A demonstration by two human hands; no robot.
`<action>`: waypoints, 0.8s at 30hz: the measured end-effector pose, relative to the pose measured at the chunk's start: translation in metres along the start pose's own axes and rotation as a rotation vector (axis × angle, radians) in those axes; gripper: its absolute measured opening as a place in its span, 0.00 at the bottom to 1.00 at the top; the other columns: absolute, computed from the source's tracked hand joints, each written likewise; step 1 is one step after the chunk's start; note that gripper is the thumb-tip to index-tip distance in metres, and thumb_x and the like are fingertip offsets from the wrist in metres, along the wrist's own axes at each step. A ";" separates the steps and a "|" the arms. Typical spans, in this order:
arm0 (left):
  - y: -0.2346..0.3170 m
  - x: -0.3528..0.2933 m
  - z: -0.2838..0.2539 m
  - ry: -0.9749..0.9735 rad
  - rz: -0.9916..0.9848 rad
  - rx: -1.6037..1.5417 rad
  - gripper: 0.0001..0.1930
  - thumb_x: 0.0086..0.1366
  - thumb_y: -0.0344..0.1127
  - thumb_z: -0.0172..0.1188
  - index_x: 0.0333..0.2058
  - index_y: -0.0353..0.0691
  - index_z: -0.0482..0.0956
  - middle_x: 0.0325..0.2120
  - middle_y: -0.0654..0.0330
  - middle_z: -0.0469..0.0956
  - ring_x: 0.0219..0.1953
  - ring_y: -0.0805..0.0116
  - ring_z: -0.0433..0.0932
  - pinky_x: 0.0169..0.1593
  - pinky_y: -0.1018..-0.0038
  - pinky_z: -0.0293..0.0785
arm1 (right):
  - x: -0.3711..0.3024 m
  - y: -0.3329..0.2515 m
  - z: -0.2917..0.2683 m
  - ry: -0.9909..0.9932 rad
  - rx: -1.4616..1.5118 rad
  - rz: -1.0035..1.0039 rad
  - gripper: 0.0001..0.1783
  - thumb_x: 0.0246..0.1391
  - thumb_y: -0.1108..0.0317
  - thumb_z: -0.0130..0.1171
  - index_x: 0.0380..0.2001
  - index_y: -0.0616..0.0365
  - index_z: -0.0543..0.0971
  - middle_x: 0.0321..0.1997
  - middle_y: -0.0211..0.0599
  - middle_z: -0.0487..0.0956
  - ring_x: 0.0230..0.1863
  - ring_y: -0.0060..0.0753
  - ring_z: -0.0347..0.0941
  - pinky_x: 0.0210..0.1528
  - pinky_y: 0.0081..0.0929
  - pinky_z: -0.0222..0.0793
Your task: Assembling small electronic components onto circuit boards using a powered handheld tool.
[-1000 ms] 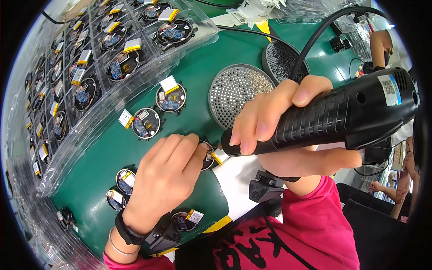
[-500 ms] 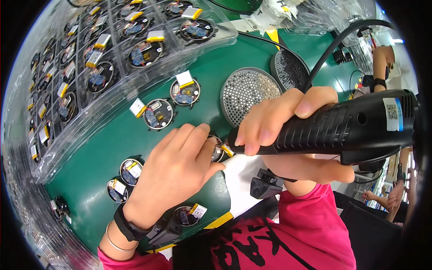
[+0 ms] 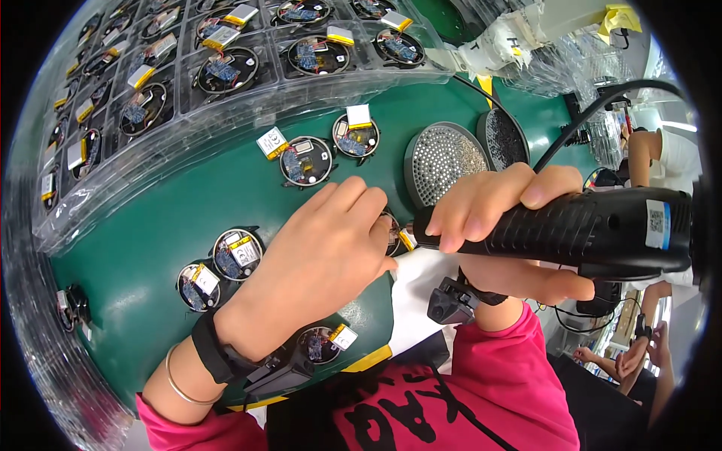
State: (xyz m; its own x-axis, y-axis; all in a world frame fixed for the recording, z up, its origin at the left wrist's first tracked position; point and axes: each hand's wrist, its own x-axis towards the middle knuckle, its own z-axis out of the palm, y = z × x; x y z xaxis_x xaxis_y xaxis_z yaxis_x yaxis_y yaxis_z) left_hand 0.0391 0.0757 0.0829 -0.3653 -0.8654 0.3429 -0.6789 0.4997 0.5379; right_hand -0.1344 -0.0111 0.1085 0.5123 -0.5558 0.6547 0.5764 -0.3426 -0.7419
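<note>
My right hand (image 3: 492,207) is wrapped round a black electric screwdriver (image 3: 579,234), held nearly level with its tip pointing left. That tip meets a small round watch case (image 3: 392,234) with a yellow-edged battery beside it. My left hand (image 3: 320,252) curls over the case and grips it, covering most of it. Left of this hand lie two open watch cases, one with its battery (image 3: 243,252) inside and another (image 3: 198,287) close by. Beyond it are two more cases (image 3: 306,161) (image 3: 356,135) with batteries flipped out. One more case (image 3: 319,345) sits below my left wrist.
A clear plastic tray (image 3: 248,105) with several watch cases fills the far left. Past my right hand stand a round screw dish (image 3: 440,161) and a darker dish (image 3: 504,139). A black cable (image 3: 579,116) arches from the screwdriver. Other people's hands (image 3: 635,357) show at right.
The whole view has shifted, so the tray, cases and dishes sit further right in the picture. Both hands keep their holds, and the screwdriver tip stays at the case.
</note>
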 end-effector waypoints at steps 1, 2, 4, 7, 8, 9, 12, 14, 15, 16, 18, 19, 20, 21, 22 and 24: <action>0.000 0.000 0.001 0.008 0.000 -0.015 0.19 0.45 0.38 0.70 0.34 0.33 0.80 0.36 0.56 0.72 0.39 0.57 0.72 0.43 0.65 0.72 | 0.002 -0.002 0.002 -0.026 -0.019 0.022 0.43 0.46 0.25 0.55 0.42 0.56 0.62 0.29 0.42 0.74 0.20 0.38 0.73 0.25 0.35 0.74; 0.000 0.000 0.001 0.010 0.000 -0.017 0.19 0.45 0.38 0.70 0.34 0.33 0.80 0.36 0.56 0.72 0.39 0.57 0.72 0.43 0.65 0.72 | 0.003 -0.003 0.004 -0.051 -0.039 0.044 0.43 0.47 0.26 0.55 0.42 0.56 0.62 0.29 0.42 0.74 0.21 0.38 0.73 0.25 0.35 0.74; 0.000 0.000 0.001 0.013 -0.008 -0.045 0.19 0.44 0.37 0.71 0.34 0.33 0.80 0.36 0.55 0.72 0.39 0.57 0.72 0.43 0.64 0.72 | 0.005 -0.002 0.006 -0.062 -0.048 0.056 0.42 0.47 0.26 0.55 0.42 0.56 0.62 0.28 0.42 0.74 0.21 0.38 0.73 0.25 0.35 0.74; 0.000 -0.002 0.001 0.013 -0.011 -0.063 0.19 0.44 0.36 0.71 0.34 0.33 0.80 0.36 0.55 0.72 0.39 0.56 0.72 0.43 0.64 0.72 | 0.007 0.002 0.006 -0.084 -0.063 0.078 0.42 0.47 0.26 0.55 0.42 0.57 0.62 0.28 0.43 0.73 0.21 0.38 0.73 0.25 0.35 0.73; 0.000 -0.002 0.001 0.016 -0.014 -0.059 0.18 0.43 0.36 0.71 0.33 0.33 0.80 0.36 0.55 0.72 0.39 0.56 0.72 0.44 0.64 0.72 | 0.007 0.003 0.005 -0.087 -0.049 0.070 0.43 0.47 0.26 0.56 0.42 0.57 0.62 0.27 0.43 0.73 0.21 0.38 0.73 0.25 0.35 0.73; 0.000 -0.001 0.000 0.018 -0.017 -0.054 0.18 0.43 0.36 0.71 0.33 0.33 0.80 0.36 0.55 0.72 0.39 0.56 0.72 0.44 0.63 0.72 | 0.006 0.004 0.005 -0.090 -0.034 0.063 0.43 0.47 0.26 0.56 0.42 0.57 0.62 0.27 0.43 0.73 0.21 0.38 0.73 0.24 0.36 0.73; 0.000 -0.001 0.000 0.008 -0.025 -0.070 0.19 0.43 0.35 0.71 0.34 0.33 0.80 0.37 0.54 0.71 0.40 0.55 0.72 0.44 0.63 0.72 | 0.006 0.004 0.003 -0.086 -0.012 0.061 0.43 0.46 0.26 0.56 0.42 0.58 0.62 0.27 0.43 0.73 0.21 0.38 0.73 0.24 0.36 0.72; -0.001 -0.001 0.000 0.005 -0.026 -0.075 0.19 0.43 0.35 0.71 0.35 0.33 0.80 0.37 0.54 0.71 0.41 0.55 0.72 0.44 0.63 0.72 | 0.006 0.002 0.002 -0.078 0.009 0.068 0.44 0.46 0.25 0.55 0.43 0.58 0.63 0.27 0.43 0.74 0.21 0.38 0.72 0.24 0.36 0.72; -0.002 -0.002 0.001 0.023 -0.030 -0.095 0.19 0.44 0.33 0.71 0.36 0.33 0.81 0.38 0.54 0.71 0.41 0.54 0.72 0.45 0.63 0.72 | 0.006 0.002 0.001 -0.076 0.005 0.065 0.44 0.46 0.25 0.55 0.43 0.58 0.63 0.27 0.43 0.74 0.21 0.38 0.72 0.24 0.36 0.72; -0.003 -0.002 0.002 0.040 -0.033 -0.115 0.18 0.44 0.32 0.70 0.37 0.34 0.81 0.39 0.54 0.71 0.42 0.54 0.72 0.45 0.63 0.72 | 0.004 0.003 -0.002 -0.037 0.052 0.033 0.44 0.46 0.24 0.53 0.44 0.58 0.64 0.27 0.43 0.74 0.21 0.38 0.72 0.23 0.36 0.72; -0.005 -0.002 0.001 0.056 -0.025 -0.134 0.18 0.45 0.30 0.70 0.38 0.34 0.81 0.39 0.54 0.71 0.43 0.53 0.72 0.46 0.63 0.72 | 0.003 0.003 -0.009 0.042 0.144 -0.034 0.46 0.47 0.22 0.51 0.45 0.58 0.66 0.27 0.42 0.73 0.21 0.37 0.72 0.23 0.36 0.72; -0.005 -0.003 0.000 0.043 -0.041 -0.137 0.18 0.46 0.28 0.69 0.39 0.35 0.81 0.40 0.53 0.71 0.43 0.53 0.72 0.47 0.63 0.72 | 0.005 0.000 -0.013 0.044 0.135 -0.040 0.46 0.47 0.22 0.51 0.45 0.58 0.66 0.27 0.42 0.73 0.21 0.37 0.72 0.23 0.36 0.72; -0.006 -0.003 -0.001 0.029 -0.057 -0.141 0.18 0.46 0.26 0.68 0.40 0.35 0.81 0.41 0.53 0.71 0.44 0.52 0.72 0.47 0.64 0.72 | 0.006 -0.003 -0.017 0.122 0.161 -0.068 0.46 0.46 0.23 0.52 0.45 0.58 0.65 0.27 0.44 0.74 0.21 0.39 0.73 0.24 0.37 0.73; -0.005 -0.003 -0.002 0.015 -0.072 -0.146 0.19 0.46 0.23 0.67 0.41 0.36 0.81 0.43 0.53 0.71 0.45 0.52 0.72 0.48 0.64 0.72 | 0.007 -0.007 -0.021 0.199 0.186 -0.096 0.46 0.45 0.23 0.53 0.45 0.58 0.65 0.26 0.45 0.74 0.21 0.40 0.73 0.25 0.38 0.74; -0.004 -0.003 -0.003 0.013 -0.060 -0.147 0.19 0.46 0.23 0.67 0.41 0.36 0.81 0.43 0.53 0.71 0.45 0.52 0.72 0.48 0.64 0.72 | 0.008 -0.010 -0.024 0.277 0.211 -0.125 0.47 0.44 0.23 0.54 0.45 0.58 0.65 0.25 0.46 0.74 0.21 0.42 0.74 0.26 0.39 0.75; 0.000 -0.002 -0.005 -0.006 -0.089 -0.152 0.19 0.46 0.20 0.65 0.41 0.36 0.81 0.44 0.53 0.71 0.46 0.52 0.73 0.49 0.64 0.72 | 0.007 -0.009 -0.034 0.300 0.165 -0.143 0.47 0.44 0.23 0.54 0.46 0.58 0.65 0.25 0.47 0.74 0.21 0.42 0.74 0.26 0.40 0.75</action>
State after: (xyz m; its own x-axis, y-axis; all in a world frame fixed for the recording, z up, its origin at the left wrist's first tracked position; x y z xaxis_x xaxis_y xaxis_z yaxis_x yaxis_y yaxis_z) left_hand 0.0432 0.0773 0.0862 -0.3118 -0.9066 0.2844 -0.6048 0.4202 0.6765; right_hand -0.1571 -0.0379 0.1147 0.2237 -0.7169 0.6604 0.7361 -0.3198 -0.5965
